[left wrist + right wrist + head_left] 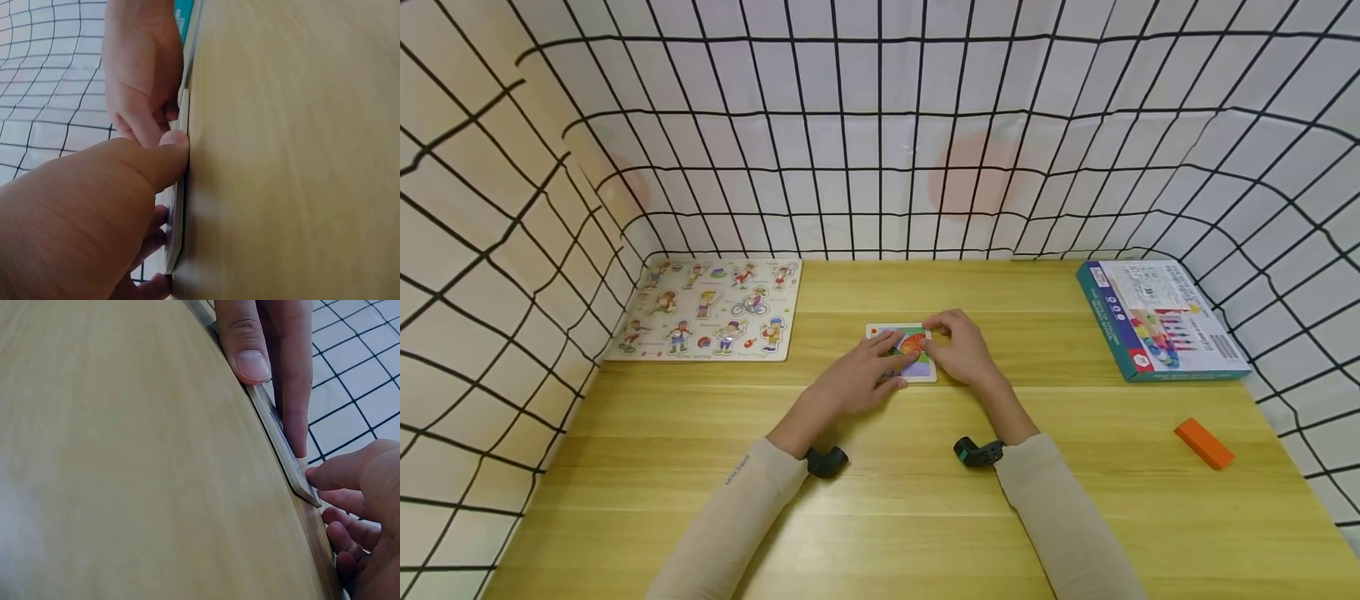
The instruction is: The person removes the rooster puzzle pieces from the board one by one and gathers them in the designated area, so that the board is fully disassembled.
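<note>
A small picture board with a light border and a red-orange, green and purple picture lies flat on the wooden table. My left hand rests over its left part, fingers stretched across the picture. Seen from the left wrist, the left thumb presses at the board's edge. At the board's upper right, my right hand has its thumb and bent forefinger on the edge and corner. In the right wrist view the right hand touches the board's end, its other fingers curled beside it. The hands cover much of the picture.
A wooden peg puzzle with sports figures lies at the back left. At the back right is a flat teal-edged box. An orange block lies nearer on the right. Black-gridded white walls enclose the table's back and sides.
</note>
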`<move>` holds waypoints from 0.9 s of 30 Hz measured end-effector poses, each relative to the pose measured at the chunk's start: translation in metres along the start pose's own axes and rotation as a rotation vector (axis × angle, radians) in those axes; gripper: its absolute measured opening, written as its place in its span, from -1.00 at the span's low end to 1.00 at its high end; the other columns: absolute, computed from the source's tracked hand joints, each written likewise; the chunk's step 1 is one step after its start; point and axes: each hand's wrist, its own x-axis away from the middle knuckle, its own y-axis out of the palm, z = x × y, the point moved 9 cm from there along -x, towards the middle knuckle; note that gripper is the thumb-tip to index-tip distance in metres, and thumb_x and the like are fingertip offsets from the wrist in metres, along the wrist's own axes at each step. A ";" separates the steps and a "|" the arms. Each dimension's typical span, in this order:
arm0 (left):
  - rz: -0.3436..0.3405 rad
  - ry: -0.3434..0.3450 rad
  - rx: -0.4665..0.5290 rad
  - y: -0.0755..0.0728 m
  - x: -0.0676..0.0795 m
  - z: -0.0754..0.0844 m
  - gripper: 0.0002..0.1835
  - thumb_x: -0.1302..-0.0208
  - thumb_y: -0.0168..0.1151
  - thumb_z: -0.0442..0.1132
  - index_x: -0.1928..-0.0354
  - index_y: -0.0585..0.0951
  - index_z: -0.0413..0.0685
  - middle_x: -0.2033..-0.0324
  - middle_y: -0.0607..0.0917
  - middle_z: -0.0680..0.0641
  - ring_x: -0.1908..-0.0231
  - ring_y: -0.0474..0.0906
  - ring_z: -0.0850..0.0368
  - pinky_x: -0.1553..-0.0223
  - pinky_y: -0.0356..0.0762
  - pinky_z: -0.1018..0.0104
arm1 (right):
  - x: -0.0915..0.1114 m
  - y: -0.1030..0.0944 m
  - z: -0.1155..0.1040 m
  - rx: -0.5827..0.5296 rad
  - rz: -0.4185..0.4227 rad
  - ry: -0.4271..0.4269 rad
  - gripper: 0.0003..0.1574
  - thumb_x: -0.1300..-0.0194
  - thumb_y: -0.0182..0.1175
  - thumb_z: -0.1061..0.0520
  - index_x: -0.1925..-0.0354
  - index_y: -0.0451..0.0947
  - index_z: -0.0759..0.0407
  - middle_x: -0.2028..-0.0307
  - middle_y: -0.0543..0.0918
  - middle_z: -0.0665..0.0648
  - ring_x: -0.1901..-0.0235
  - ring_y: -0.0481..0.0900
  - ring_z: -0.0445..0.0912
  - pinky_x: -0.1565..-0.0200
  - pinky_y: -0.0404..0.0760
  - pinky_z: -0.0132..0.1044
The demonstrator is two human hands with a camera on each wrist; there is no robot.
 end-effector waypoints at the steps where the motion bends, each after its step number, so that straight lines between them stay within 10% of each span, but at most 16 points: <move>1: 0.002 -0.002 0.010 -0.001 0.000 0.000 -0.44 -0.59 0.04 0.09 -0.53 0.38 0.19 -0.60 0.17 -0.19 -0.62 0.00 -0.13 -0.59 0.02 -0.17 | 0.000 0.001 -0.001 0.004 -0.003 0.001 -0.61 -0.34 0.32 0.17 -0.10 0.66 0.28 -0.12 0.57 0.32 -0.13 0.55 0.19 -0.27 0.53 0.08; 27: -0.011 0.004 -0.072 0.000 0.000 0.004 -0.44 -0.62 -0.03 0.05 -0.57 0.31 0.21 -0.60 0.17 -0.18 -0.61 0.05 -0.15 -0.56 0.10 -0.22 | -0.001 0.002 -0.010 0.096 0.000 0.027 -0.66 -0.47 0.03 0.26 -0.04 0.67 0.28 -0.08 0.56 0.29 -0.04 0.55 0.14 -0.16 0.56 0.07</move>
